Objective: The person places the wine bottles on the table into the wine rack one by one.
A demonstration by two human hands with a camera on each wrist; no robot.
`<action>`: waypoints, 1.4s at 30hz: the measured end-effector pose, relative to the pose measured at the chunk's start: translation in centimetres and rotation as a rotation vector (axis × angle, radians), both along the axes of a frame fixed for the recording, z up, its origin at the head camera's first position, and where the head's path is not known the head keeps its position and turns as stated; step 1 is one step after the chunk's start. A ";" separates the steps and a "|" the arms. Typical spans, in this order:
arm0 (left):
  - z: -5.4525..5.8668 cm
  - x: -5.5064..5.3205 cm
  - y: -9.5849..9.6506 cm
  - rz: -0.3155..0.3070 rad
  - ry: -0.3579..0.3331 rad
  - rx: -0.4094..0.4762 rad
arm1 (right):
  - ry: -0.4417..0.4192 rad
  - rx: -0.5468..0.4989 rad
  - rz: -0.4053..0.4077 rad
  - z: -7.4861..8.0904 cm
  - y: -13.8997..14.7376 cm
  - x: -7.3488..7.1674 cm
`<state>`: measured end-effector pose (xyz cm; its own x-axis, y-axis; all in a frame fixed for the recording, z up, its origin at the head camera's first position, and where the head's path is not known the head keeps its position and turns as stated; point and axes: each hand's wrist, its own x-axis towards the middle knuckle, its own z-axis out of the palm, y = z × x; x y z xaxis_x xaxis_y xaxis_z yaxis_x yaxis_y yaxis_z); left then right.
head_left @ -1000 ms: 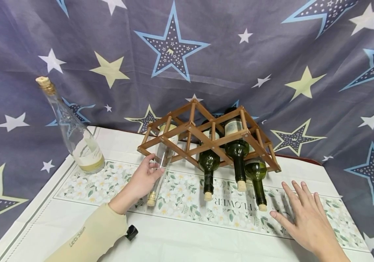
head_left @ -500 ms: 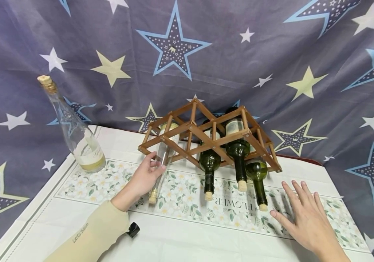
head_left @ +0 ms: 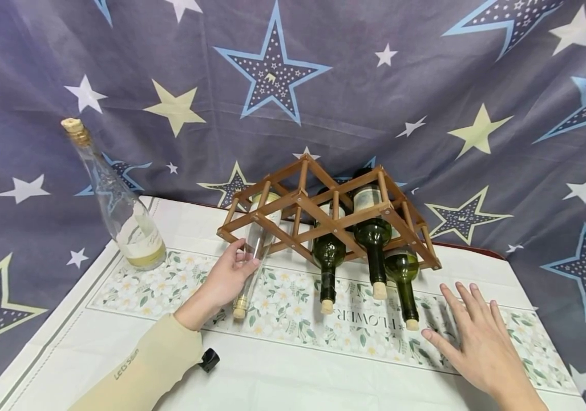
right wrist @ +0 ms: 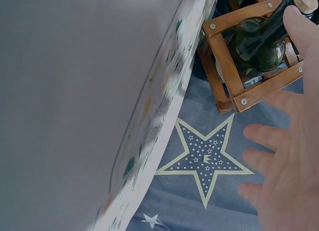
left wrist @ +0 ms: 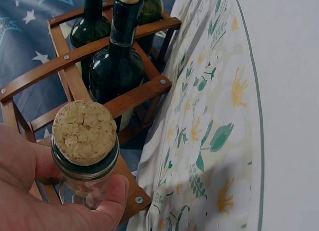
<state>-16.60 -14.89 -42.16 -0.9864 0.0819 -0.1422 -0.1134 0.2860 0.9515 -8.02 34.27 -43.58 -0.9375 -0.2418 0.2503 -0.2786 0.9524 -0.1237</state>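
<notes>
My left hand (head_left: 228,275) grips a clear, corked wine bottle (head_left: 253,267) around its shoulder, thumb on one side and fingers on the other. That bottle lies in the left part of a wooden wine rack (head_left: 334,230), neck pointing toward me; its cork (left wrist: 84,133) faces the left wrist camera. Three green corked bottles also lie in the rack: one near the middle (head_left: 328,254), one higher up (head_left: 373,234) and one low on the right (head_left: 402,268). My right hand (head_left: 477,342) is spread flat with nothing in it, right of the lowest green bottle.
A second clear corked bottle (head_left: 136,231) stands upright at the table's left. The white tablecloth (head_left: 293,382) has a floral band running beneath the rack. A dark curtain with stars (head_left: 180,57) hangs behind the table.
Over the last second the clear bottle's corked end has risen very slightly in my left hand's grip. My right hand has stayed nearly still.
</notes>
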 end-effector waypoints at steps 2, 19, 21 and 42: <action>0.0 0.0 0.0 0.000 -0.001 0.007 | 0.000 0.001 0.000 0.0 0.0 0.0; 0.0 0.3 -0.3 -0.011 -0.007 0.020 | 0.030 -0.008 0.010 0.0 0.2 -0.1; 0.0 0.4 -0.3 -0.012 -0.007 0.020 | 0.039 -0.008 0.013 0.0 0.2 -0.1; -0.1 1.7 -2.4 0.069 0.165 -0.192 | 0.044 -0.018 0.007 0.5 0.3 -0.1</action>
